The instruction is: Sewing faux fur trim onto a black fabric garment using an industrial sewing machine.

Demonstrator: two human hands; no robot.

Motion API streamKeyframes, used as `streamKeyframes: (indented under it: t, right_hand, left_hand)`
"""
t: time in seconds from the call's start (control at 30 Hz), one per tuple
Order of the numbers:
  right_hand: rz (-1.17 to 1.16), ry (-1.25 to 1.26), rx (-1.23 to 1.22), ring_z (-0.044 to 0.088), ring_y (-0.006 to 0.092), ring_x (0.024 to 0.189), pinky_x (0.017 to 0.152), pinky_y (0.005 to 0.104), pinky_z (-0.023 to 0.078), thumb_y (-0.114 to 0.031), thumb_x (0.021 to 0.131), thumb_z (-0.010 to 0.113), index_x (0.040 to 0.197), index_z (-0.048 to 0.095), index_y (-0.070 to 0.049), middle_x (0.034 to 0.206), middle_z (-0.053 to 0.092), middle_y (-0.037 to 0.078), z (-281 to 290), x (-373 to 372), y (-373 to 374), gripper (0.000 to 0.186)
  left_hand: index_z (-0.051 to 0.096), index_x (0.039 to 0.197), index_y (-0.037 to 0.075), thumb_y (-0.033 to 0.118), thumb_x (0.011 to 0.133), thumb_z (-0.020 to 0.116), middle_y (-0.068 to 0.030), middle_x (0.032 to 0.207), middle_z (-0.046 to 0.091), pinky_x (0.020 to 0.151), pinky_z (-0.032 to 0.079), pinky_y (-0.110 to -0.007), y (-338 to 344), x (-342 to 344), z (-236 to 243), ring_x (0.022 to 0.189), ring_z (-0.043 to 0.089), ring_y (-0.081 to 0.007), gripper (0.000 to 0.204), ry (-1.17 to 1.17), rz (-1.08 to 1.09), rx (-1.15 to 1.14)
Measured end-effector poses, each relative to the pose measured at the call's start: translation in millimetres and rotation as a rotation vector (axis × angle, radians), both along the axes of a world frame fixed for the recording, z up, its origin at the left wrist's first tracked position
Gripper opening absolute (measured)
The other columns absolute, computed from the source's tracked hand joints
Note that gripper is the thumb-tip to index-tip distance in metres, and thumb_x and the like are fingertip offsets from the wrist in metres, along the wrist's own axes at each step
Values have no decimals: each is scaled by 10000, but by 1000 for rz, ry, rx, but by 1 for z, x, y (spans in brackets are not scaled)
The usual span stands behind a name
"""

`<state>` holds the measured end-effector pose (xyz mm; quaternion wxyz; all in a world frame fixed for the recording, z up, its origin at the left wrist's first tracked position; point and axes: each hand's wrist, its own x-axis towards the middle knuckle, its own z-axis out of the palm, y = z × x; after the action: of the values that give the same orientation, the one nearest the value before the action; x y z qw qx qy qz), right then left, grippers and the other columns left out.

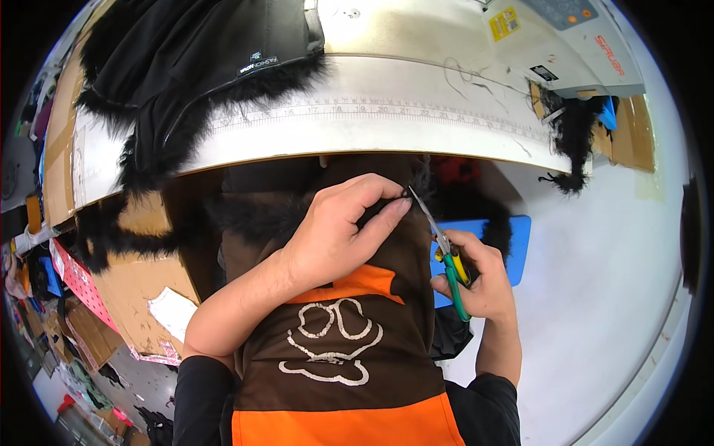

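Covering the left part of the counter (pixel 357 137) in the head view, a black garment (pixel 201 37) lets its shaggy fur trim (pixel 253 93) spill toward the front edge. A pale machine (pixel 565 56) stands at the counter's right end, with a dark fur tuft (pixel 574 137) beside it dangling over the edge. Below the counter, to the left, is a cardboard box (pixel 137 286) with an irregular white patch (pixel 172 312); below it to the right, a blue plate (pixel 520 245) shows partly behind the right hand (pixel 487 279). Dark fluff (pixel 253 215) lies under the counter, partly blocked by the left hand (pixel 342 223). The garment carries a small printed label (pixel 258 65), the machine a yellow sticker (pixel 504 24) and red lettering (pixel 608 56); a ruler scale (pixel 335 110) with numerals runs along the counter's front. Both hands are raised just in front of the counter's edge. The left one arches over, its grip pinched between thumb and forefinger on a dark bit (pixel 406 192) too small to identify. The right one's grip wraps scissors (pixel 445 245) with green and yellow handles, blades pointing up toward the counter, tips just beside the left fingertips.
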<state>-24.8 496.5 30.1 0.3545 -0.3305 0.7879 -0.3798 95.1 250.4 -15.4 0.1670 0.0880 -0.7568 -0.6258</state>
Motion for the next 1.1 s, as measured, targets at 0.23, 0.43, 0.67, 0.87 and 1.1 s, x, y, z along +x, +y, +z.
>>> streamKeyframes:
  t: [0.23, 0.43, 0.67, 0.87, 1.1]
  right_hand:
    - [-21, 42, -10, 594, 125, 777, 753, 264, 516, -118, 747, 978, 1314, 688, 34, 926, 695, 63, -3, 4, 1, 656]
    - [-32, 87, 0, 609, 110, 749, 717, 257, 515, -98, 735, 976, 1255, 732, 23, 872, 697, 44, -3, 6, -1, 588]
    - [-32, 93, -15, 653, 127, 771, 747, 277, 553, -110, 749, 972, 1236, 745, 20, 892, 726, 64, -7, 4, 0, 553]
    - [-138, 48, 5, 619, 89, 749, 712, 253, 517, -100, 861, 897, 1258, 733, 3, 864, 686, -2, -7, -3, 1, 441]
    - [-333, 313, -12, 609, 67, 874, 813, 232, 509, -154, 968, 839, 1419, 651, -8, 1027, 708, 20, 1, -49, -25, 509]
  left_hand:
    - [700, 1087, -29, 52, 1006, 753, -161, 974, 739, 762, 578, -343, 1, 0, 1, 862, 750, -290, 127, -25, -13, 14]
    - [702, 1106, -31, 61, 1011, 752, -163, 992, 745, 780, 584, -343, 0, 2, 1, 889, 757, -292, 142, -46, -27, 33]
    - [713, 1155, -29, 59, 1035, 740, -103, 998, 747, 813, 564, -283, -1, 4, -4, 893, 715, -148, 151, -7, -10, -1]
    - [710, 1152, -19, 67, 1040, 739, -90, 976, 753, 815, 566, -277, -5, 8, -5, 894, 717, -132, 144, -36, 27, -13]
    - [711, 1161, -19, 53, 1039, 737, -83, 977, 769, 834, 574, -278, -11, 11, 1, 917, 733, -123, 144, -115, 32, 57]
